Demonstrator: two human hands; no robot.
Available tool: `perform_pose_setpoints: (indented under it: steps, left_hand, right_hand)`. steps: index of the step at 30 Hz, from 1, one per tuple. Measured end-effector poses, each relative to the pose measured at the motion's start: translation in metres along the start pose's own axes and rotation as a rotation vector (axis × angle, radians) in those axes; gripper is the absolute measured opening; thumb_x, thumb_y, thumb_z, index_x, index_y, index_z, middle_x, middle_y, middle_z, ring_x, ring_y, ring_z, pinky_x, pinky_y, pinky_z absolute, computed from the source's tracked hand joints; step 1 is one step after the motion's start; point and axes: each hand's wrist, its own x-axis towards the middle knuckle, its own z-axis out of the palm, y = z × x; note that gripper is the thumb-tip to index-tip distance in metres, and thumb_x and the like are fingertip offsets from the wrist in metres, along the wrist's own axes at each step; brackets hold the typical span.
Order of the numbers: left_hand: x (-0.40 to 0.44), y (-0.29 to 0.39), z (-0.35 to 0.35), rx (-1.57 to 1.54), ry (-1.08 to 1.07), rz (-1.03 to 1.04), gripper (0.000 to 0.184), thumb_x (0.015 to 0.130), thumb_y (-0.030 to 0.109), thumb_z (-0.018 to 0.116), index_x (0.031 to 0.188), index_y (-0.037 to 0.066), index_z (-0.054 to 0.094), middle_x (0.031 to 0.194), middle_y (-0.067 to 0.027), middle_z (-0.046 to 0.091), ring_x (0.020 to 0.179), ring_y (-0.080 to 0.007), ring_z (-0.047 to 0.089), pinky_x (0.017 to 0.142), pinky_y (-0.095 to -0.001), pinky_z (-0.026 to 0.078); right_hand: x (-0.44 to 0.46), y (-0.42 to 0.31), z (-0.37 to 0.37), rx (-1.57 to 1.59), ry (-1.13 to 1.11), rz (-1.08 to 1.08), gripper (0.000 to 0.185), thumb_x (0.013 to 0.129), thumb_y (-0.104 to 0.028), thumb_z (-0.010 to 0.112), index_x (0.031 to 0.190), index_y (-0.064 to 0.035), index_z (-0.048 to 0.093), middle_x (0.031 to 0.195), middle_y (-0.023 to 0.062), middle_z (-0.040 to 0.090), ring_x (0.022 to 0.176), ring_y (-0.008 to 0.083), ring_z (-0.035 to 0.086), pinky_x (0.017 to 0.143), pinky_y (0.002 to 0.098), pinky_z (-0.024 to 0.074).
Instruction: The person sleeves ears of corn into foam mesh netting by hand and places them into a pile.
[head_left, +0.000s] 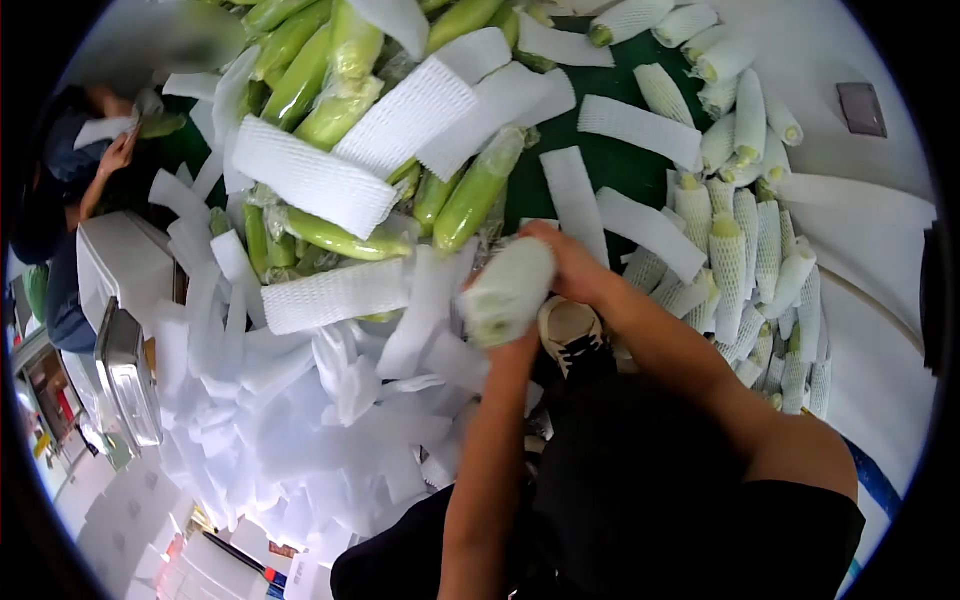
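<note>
- Between the two forearms, at the middle of the scene, a foam-wrapped bundle (508,285) is held up near a shoe (572,335); motion blurs it, though pale green shows at its near end.
- Left hand (514,346): closed around the near end of the bundle, which hides most of its fingers.
- Right hand (566,264): against the bundle's far right side, fingers curled toward it – how tightly they close, I cannot tell.
- To work this wrap well, I would let the left hand carry the weight and the right ease the foam along evenly – a sharp tug could tear the mesh or bunch it.
- Keeping the vegetable in line with its sleeve seems wise, so that the foam covers it without twisting.
- Far and left of the hands, plastic-wrapped green vegetables (474,208) lie heaped, with flat foam sleeves (312,182) across them.
- Near and left spreads a loose pile of white foam (290,430).
- On the right, sleeved vegetables (728,262) lie close together beside the green surface (556,108).
- At the far left, a co-worker's hand (120,152) is near another green vegetable (162,125).
</note>
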Motion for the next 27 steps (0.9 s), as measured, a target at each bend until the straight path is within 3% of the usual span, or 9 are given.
perform_pose_setpoints:
  steps: [2,5,6,7,10,12,15,19,27]
  left_hand:
    - [0.058,0.090,-0.055,-0.187,-0.282,-0.004,0.056,0.073,0.018,0.075,0.127,0.010,0.058,0.111,-0.0125,0.062,0.100,-0.0323,0.060,0.090,-0.0406,0.044]
    - [0.100,0.108,-0.067,-0.104,-0.160,0.373,0.053,0.076,0.029,0.076,0.122,0.007,0.060,0.110,-0.0125,0.060,0.102,-0.0332,0.057,0.089,-0.0475,0.042]
    - [0.110,0.093,-0.067,0.041,-0.019,0.215,0.052,0.076,0.030,0.077,0.120,0.007,0.060,0.109,-0.0124,0.060,0.101,-0.0337,0.056,0.090,-0.0483,0.041]
    - [0.117,0.070,-0.065,0.186,0.117,0.059,0.051,0.075,0.030,0.078,0.117,0.007,0.061,0.108,-0.0123,0.061,0.101,-0.0342,0.056,0.090,-0.0491,0.041]
    - [0.096,0.000,-0.074,0.544,-0.136,-0.089,0.044,0.076,0.023,0.077,0.116,0.009,0.062,0.108,-0.0123,0.061,0.100,-0.0341,0.057,0.087,-0.0472,0.044]
    - [0.077,-0.018,-0.091,0.468,-0.358,-0.133,0.041,0.078,0.015,0.075,0.117,0.010,0.062,0.109,-0.0124,0.060,0.099,-0.0339,0.057,0.086,-0.0449,0.046]
    - [0.089,0.011,-0.129,0.028,-0.285,-0.039,0.037,0.082,0.004,0.071,0.117,0.012,0.063,0.108,-0.0108,0.058,0.097,-0.0303,0.057,0.084,-0.0382,0.048]
    - [0.089,0.026,-0.140,-0.544,-0.137,-0.303,0.018,0.085,0.000,0.067,0.103,0.002,0.063,0.104,-0.0053,0.056,0.095,-0.0163,0.055,0.083,-0.0275,0.045]
    - [0.092,0.040,-0.102,-0.534,-0.045,-0.399,0.018,0.084,0.011,0.076,0.097,0.004,0.066,0.094,-0.0005,0.063,0.084,-0.0099,0.054,0.076,-0.0232,0.045]
  right_hand:
    - [-0.037,-0.023,-0.017,0.469,-0.112,-0.120,0.030,0.101,-0.036,0.048,0.113,-0.0102,0.057,0.111,0.0068,0.059,0.103,0.0201,0.057,0.091,0.0375,0.0465]
    - [-0.044,-0.060,-0.023,0.840,-0.480,-0.179,0.040,0.102,-0.042,0.043,0.120,-0.0086,0.055,0.123,0.0114,0.058,0.116,0.0257,0.057,0.100,0.0425,0.0459]
    - [-0.041,-0.073,-0.024,0.853,-0.581,-0.123,0.041,0.102,-0.045,0.041,0.116,-0.0093,0.055,0.121,0.0113,0.058,0.116,0.0255,0.057,0.099,0.0412,0.0458]
    - [-0.031,-0.067,-0.015,0.662,-0.286,-0.381,0.042,0.103,-0.046,0.039,0.114,-0.0092,0.056,0.114,0.0107,0.059,0.110,0.0253,0.059,0.095,0.0390,0.0473]
    - [-0.013,-0.037,0.017,-0.122,0.089,-0.310,0.025,0.102,-0.033,0.048,0.104,-0.0099,0.056,0.100,0.0071,0.062,0.083,0.0183,0.061,0.076,0.0318,0.0483]
    - [-0.016,-0.021,0.037,-0.563,-0.210,-0.199,0.026,0.098,-0.028,0.060,0.116,-0.0095,0.057,0.102,0.0057,0.062,0.087,0.0129,0.060,0.078,0.0264,0.0476]
    - [-0.017,0.003,0.061,-0.837,-0.275,-0.386,0.035,0.098,-0.030,0.060,0.126,-0.0102,0.054,0.103,0.0028,0.061,0.087,0.0091,0.058,0.076,0.0244,0.0469]
    - [-0.032,-0.006,0.079,-0.402,-0.528,-0.117,0.046,0.099,-0.035,0.057,0.137,-0.0114,0.047,0.108,0.0027,0.058,0.094,0.0086,0.056,0.079,0.0252,0.0484]
    - [-0.051,-0.021,0.068,0.237,-0.472,-0.012,0.061,0.099,-0.039,0.056,0.145,-0.0068,0.031,0.129,0.0081,0.053,0.110,0.0157,0.058,0.093,0.0328,0.0499]
